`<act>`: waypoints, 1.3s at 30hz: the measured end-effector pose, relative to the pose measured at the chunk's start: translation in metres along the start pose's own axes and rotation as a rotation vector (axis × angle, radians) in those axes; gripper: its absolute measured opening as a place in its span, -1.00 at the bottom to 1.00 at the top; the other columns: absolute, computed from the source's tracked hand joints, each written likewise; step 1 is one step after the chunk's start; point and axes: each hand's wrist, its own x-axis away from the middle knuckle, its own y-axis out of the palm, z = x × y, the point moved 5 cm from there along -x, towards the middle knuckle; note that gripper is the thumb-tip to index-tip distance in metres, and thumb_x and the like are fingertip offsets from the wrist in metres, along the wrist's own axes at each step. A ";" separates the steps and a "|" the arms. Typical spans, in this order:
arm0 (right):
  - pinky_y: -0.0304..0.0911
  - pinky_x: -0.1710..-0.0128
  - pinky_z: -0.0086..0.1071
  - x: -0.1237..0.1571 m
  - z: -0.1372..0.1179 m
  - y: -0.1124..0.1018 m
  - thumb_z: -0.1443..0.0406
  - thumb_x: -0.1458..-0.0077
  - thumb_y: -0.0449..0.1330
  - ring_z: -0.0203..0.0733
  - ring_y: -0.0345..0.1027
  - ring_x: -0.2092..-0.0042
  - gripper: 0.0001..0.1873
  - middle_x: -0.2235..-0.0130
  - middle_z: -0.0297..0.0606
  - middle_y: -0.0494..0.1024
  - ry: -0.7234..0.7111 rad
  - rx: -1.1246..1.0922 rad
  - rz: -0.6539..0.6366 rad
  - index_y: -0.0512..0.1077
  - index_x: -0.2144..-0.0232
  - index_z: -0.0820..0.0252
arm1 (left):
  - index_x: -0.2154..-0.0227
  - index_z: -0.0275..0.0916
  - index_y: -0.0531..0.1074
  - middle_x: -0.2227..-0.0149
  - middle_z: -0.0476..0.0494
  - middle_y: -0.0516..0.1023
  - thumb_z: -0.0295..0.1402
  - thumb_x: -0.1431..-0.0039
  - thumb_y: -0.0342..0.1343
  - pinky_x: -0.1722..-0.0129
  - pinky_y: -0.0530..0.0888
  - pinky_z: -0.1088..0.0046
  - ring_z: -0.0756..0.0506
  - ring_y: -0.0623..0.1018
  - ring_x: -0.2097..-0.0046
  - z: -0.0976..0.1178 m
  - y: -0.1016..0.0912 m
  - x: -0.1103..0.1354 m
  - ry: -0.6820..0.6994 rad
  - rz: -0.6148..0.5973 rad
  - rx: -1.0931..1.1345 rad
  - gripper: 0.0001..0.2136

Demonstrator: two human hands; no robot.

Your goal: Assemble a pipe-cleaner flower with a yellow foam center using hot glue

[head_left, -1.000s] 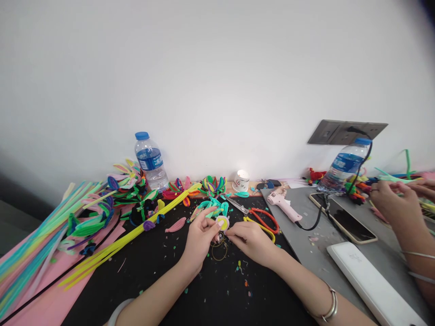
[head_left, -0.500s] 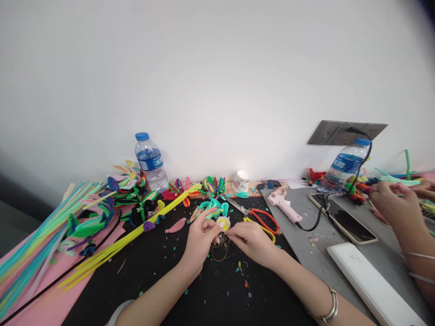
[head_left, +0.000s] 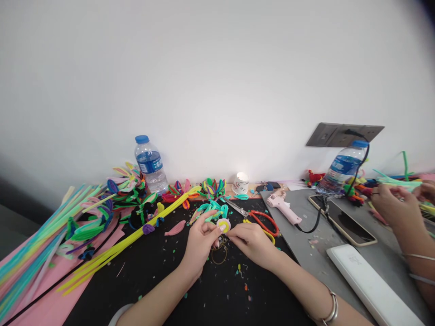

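Yellow disc with a pale lilac rim, lying to the left of the scissors and on your side of their blades, over the dark mat. Your left hand pinches the disc, its thumb laid on the yellow face and its fingers behind. Your right hand has its thumb and fingertips pressed together at the lower right edge of the disc; whether anything is caught between them, you cannot tell from this view. A thin wire ring shows just below the two hands, to the left of the scissors and nearer to you.

Left of the scissors, note the teal fuzzy petals near the blades, a single pink petal, and, farther out, the long yellow stems, slanting toward you. Behind the scissors stands a paper cup. To their right lies the pink glue gun, with a phone beyond it; a white box lies to their right on your side. Farthest right of the scissors appears another person's hand.
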 end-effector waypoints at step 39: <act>0.30 0.38 -0.43 0.001 0.008 -0.008 0.33 -0.28 0.01 -0.24 0.44 0.40 -0.77 0.39 -0.22 0.57 -0.015 0.087 0.015 0.48 0.26 0.21 | -0.03 -0.32 0.29 0.59 0.15 0.38 -0.30 0.15 0.33 0.64 0.30 0.59 0.09 0.37 0.66 -0.002 0.000 -0.001 -0.054 -0.011 -0.035 -0.37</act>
